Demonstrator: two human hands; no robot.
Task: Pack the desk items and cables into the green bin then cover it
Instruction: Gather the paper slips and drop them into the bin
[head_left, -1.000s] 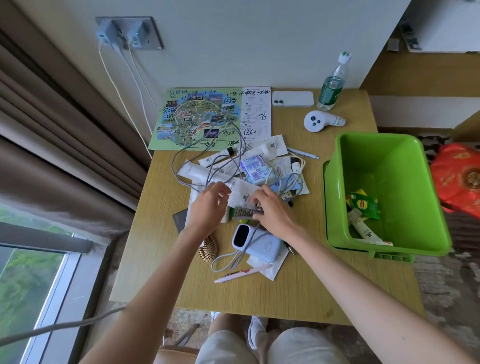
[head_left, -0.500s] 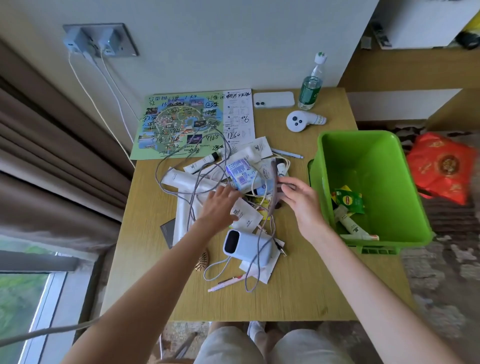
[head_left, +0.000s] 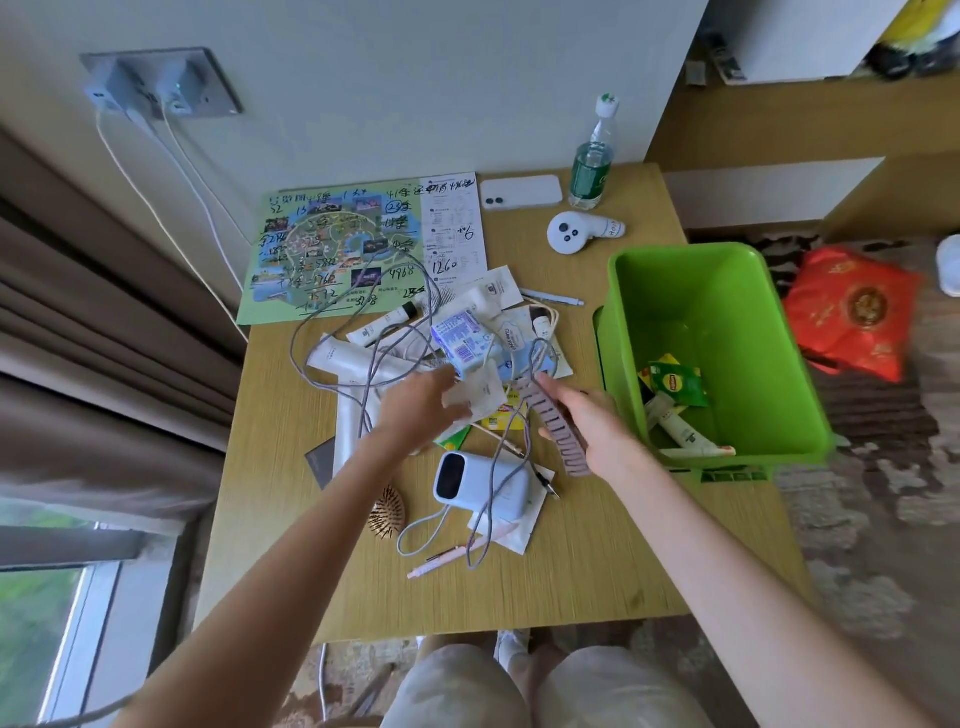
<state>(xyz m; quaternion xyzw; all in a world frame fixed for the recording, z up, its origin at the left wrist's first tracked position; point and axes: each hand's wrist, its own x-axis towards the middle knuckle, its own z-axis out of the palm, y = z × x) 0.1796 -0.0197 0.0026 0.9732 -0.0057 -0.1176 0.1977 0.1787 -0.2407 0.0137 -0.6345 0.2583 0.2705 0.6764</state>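
Wooden tabletop (head_left: 597, 561) against wall, strewn with grey cables (head_left: 363, 374), power bank (head_left: 483, 486) and packets. Green bin (head_left: 727, 322) at tabletop's right edge, uncovered; tea packet (head_left: 675, 384) and tube (head_left: 675, 426) inside. Right hand (head_left: 597, 431) grasps mauve ribbed strip (head_left: 556, 431) just beside bin's left wall. Left hand (head_left: 415, 410), blurred, clutches white packet (head_left: 475, 397) over clutter.

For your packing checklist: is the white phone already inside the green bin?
No, the white phone lies on the desk, outside the green bin.
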